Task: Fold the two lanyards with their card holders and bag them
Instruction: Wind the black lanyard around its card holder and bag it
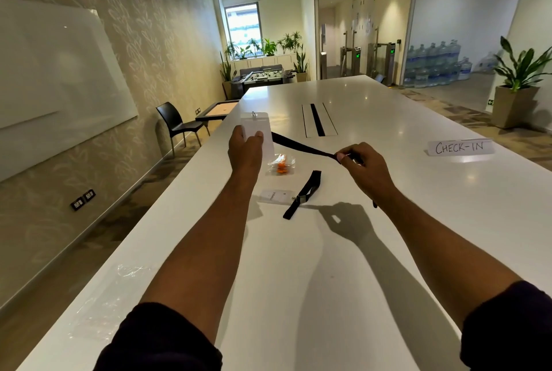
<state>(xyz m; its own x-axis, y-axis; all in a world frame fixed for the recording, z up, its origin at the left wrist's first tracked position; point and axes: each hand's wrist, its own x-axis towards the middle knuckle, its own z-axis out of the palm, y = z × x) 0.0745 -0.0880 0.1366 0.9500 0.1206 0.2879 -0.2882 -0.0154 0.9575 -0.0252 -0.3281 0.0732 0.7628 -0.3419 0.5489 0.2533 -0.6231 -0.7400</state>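
Lanyard [301, 148]: black strap, held up above the table [373, 236], stretched between the two hands. One end runs behind the card holder, the other is at the right hand.

Card holder [258, 131]: clear, upright, metal clip at its top edge. Gripped by the left hand [245, 151], thumb across its front, fingers behind.

Right hand [363, 163]: thumb and forefinger pinch the strap's end; remaining fingers curled. A further piece of strap hangs below the wrist.

Second lanyard [301, 196]: black, lying loose on the table, folded over on itself, well below the raised hands. Its metal clip joins a second holder [274, 196], which lies flat just to its left with a white card inside; print too small to read.

Small bag [280, 164]: clear, with orange pieces inside, lying on the table between the raised holder and the second lanyard.

Clear bags [101, 302]: flat plastic, near the table's left edge, close to the left sleeve [161, 340]. How many cannot be told.

Sign [460, 147]: white, hand-lettered "CHECK-IN", standing at the right side of the table.

Cable slot [318, 119]: dark strip in a pale frame, set in the tabletop beyond the hands.

Surroundings: whiteboard [53, 63] on the left wall, black chair [179, 125] below it, potted plant [518, 87] at right.
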